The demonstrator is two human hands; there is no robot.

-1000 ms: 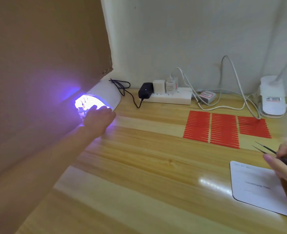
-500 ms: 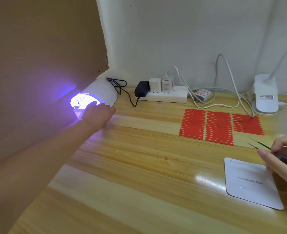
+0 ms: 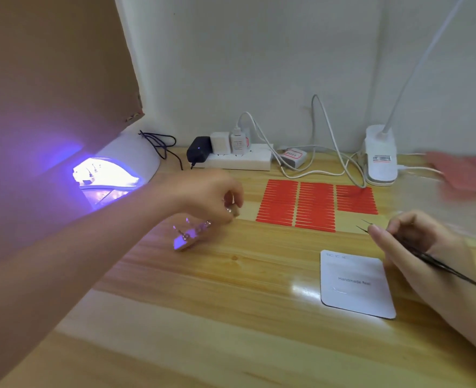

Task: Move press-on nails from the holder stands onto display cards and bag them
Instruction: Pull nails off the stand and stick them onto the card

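Lying nearest the front edge of the wooden table (image 3: 231, 317), toward its right side, a white display card (image 3: 355, 284) printed "Handmade Nail" sits flat with nothing on it, presumably waiting to receive nails. Just beside and behind it, the right hand (image 3: 416, 247) pinches a pair of black tweezers (image 3: 399, 242), tips pointing away toward the red strips, probably kept ready for lifting nails off their stands.

Further in, near the table's middle, the left hand (image 3: 206, 197) has its fingers curled around a small holder stand (image 3: 189, 233) that hangs low over the wood; the blur hides how many nails it carries and exactly how the fingers grip it. It appears to be on its way toward the card.

Behind that, three sheets of red adhesive strips (image 3: 315, 205) lie side by side, directly between the stand and nothing it needs to cross, though the right arm's reach passes close to them.

At the back edge stand a lit curing lamp (image 3: 119, 172) in the left corner with more stands visible inside, a power strip (image 3: 234, 159) with chargers and trailing cables, and a clip lamp base (image 3: 381, 155). A large cardboard sheet (image 3: 49, 79) walls off the left side. No bags can be seen.
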